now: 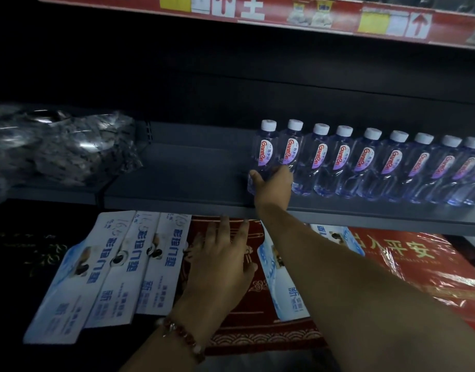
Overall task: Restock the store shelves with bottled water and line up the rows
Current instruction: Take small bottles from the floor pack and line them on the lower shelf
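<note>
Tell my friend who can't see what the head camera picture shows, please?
A person's right hand grips the leftmost water bottle in a row of bottles standing on a dark shelf. Their left hand, fingers spread, rests on a red patterned mat below, beside white-and-blue boxes.

Clear glossy plastic bottles (346,162) stand on a matt grey shelf (177,181).
</note>
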`<state>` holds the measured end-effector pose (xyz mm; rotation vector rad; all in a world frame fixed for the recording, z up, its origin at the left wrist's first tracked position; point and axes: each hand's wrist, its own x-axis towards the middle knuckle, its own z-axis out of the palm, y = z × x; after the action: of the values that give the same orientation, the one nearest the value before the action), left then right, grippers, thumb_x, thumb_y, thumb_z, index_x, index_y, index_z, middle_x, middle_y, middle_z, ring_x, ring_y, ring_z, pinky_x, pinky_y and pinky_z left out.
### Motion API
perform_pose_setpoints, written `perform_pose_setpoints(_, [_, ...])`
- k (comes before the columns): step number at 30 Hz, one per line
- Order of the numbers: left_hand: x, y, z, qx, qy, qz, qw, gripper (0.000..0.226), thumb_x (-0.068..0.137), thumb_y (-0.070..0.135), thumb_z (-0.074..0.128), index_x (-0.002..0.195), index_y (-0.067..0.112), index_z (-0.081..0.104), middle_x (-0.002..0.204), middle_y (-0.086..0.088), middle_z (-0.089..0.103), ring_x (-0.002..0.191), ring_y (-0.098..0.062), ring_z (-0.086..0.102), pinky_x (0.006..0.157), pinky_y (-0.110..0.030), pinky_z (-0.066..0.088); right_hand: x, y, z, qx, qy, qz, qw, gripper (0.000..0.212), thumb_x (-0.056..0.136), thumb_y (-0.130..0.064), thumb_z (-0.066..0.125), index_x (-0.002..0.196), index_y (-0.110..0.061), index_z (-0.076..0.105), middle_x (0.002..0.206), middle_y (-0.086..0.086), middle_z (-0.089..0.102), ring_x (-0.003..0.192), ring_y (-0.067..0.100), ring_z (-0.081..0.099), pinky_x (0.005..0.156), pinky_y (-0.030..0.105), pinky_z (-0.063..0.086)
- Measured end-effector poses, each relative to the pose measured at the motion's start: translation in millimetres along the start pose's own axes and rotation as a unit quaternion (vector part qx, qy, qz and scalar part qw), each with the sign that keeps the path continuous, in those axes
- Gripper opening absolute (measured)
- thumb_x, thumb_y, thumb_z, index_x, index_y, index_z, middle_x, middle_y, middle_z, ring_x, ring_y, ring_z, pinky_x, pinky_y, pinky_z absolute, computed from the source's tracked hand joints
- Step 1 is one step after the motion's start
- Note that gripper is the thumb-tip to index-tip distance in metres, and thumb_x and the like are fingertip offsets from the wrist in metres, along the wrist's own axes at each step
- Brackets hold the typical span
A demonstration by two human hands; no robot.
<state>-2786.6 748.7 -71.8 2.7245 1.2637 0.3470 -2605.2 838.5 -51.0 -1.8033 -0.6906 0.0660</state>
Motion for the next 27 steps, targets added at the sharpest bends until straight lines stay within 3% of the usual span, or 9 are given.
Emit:
perform_pose_setpoints(6, [1.3,14.1,10.7,0.011,-0.011,0.029,0.999,0.082,0.099,0.055,0.047,0.161,0.03,0.0,0.169,-0.011,-0.003,0.154,-0.032,0.01,0.124,-0.052,0.015,-9.0,8.2,-23.6,0.014,-0.059,-0.038,0.997,0.042,0.083,-0.032,0.078,0.114,-0.017,0.055,0.114,0.0,0.057,0.104,0.017,0.058,0.089,0.031,0.048])
perform_pose_setpoints(9, [-0.3,24.1,18.6,0.018,-0.019,0.042,0.999,0.081,0.099,0.054,0.048,0.161,0.031,0.001,0.169,-0.01,-0.002,0.154,-0.032,0.011,0.124,-0.051,0.016,-27.0,26.9,-60.8,-0.043,-0.113,-0.108,0.987,0.045,0.09,-0.035,0.07,0.127,-0.015,0.053,0.122,0.001,0.056,0.114,0.018,0.055,0.097,0.034,0.048])
perform_pose_setpoints(12, [-3.8,39.4,30.3,0.029,-0.046,0.063,0.997,0.083,0.099,0.053,0.049,0.161,0.031,0.0,0.169,-0.012,-0.003,0.154,-0.033,0.011,0.123,-0.05,0.012,-42.2,60.9,-112.0,-0.161,-0.185,-0.182,0.952,0.049,0.097,-0.038,0.06,0.14,-0.018,0.048,0.138,0.005,0.052,0.128,0.021,0.048,0.107,0.041,0.043])
perform_pose_setpoints(14, [-7.5,51.1,46.9,0.033,-0.062,0.089,0.994,0.084,0.099,0.052,0.049,0.161,0.03,-0.002,0.169,-0.013,-0.005,0.154,-0.034,0.01,0.123,-0.049,0.011,-53.0,88.7,-149.6,-0.256,-0.251,-0.199,0.912,0.061,0.101,-0.042,0.051,0.154,-0.019,0.032,0.159,0.004,0.032,0.147,0.022,0.028,0.119,0.04,0.03])
perform_pose_setpoints(16, [-14.1,64.8,68.3,0.037,-0.072,0.118,0.99,0.086,0.097,0.051,0.053,0.162,0.03,0.0,0.169,-0.014,-0.003,0.154,-0.036,0.011,0.124,-0.051,0.013,-67.0,119.3,-187.1,-0.33,-0.295,-0.198,0.874,0.067,0.102,-0.046,0.045,0.159,-0.02,0.019,0.167,0.003,0.014,0.154,0.022,0.011,0.124,0.037,0.017])
perform_pose_setpoints(20, [-34.8,94.1,109.9,0.092,-0.143,0.17,0.971,0.083,0.099,0.053,0.049,0.162,0.027,0.001,0.169,-0.013,-0.004,0.154,-0.037,0.011,0.123,-0.053,0.013,-103.1,182.8,-250.0,-0.432,-0.359,-0.16,0.812,0.068,0.103,-0.044,0.041,0.16,-0.019,0.013,0.168,0.004,0.008,0.154,0.023,0.006,0.125,0.036,0.008])
perform_pose_setpoints(22, [-44.5,104.3,133.2,0.133,-0.159,0.202,0.957,0.083,0.098,0.053,0.053,0.162,0.023,0.01,0.168,-0.018,0.006,0.151,-0.04,0.022,0.12,-0.053,0.023,-120.4,213.7,-271.4,-0.453,-0.389,-0.126,0.793,0.068,0.104,-0.042,0.04,0.16,-0.018,0.01,0.168,0.006,0.005,0.154,0.024,0.004,0.124,0.035,0.005])
perform_pose_setpoints(25, [-58.3,119.4,165.0,0.168,-0.174,0.256,0.936,0.079,0.092,0.043,0.064,0.158,0.016,0.03,0.16,-0.026,0.03,0.138,-0.045,0.044,0.109,-0.056,0.039,-147.5,260.3,-290.4,-0.462,-0.403,-0.076,0.787,0.071,0.101,-0.043,0.045,0.159,-0.015,0.016,0.167,0.009,0.01,0.154,0.028,0.011,0.123,0.038,0.011])
perform_pose_setpoints(27, [-67.1,125.8,183.2,0.198,-0.203,0.279,0.917,0.077,0.096,0.042,0.057,0.16,0.015,0.023,0.162,-0.025,0.025,0.141,-0.042,0.039,0.113,-0.052,0.033,-166.9,288.2,-296.0,-0.458,-0.402,-0.054,0.791,0.073,0.096,-0.044,0.051,0.157,-0.016,0.023,0.165,0.009,0.02,0.15,0.03,0.024,0.121,0.041,0.021])
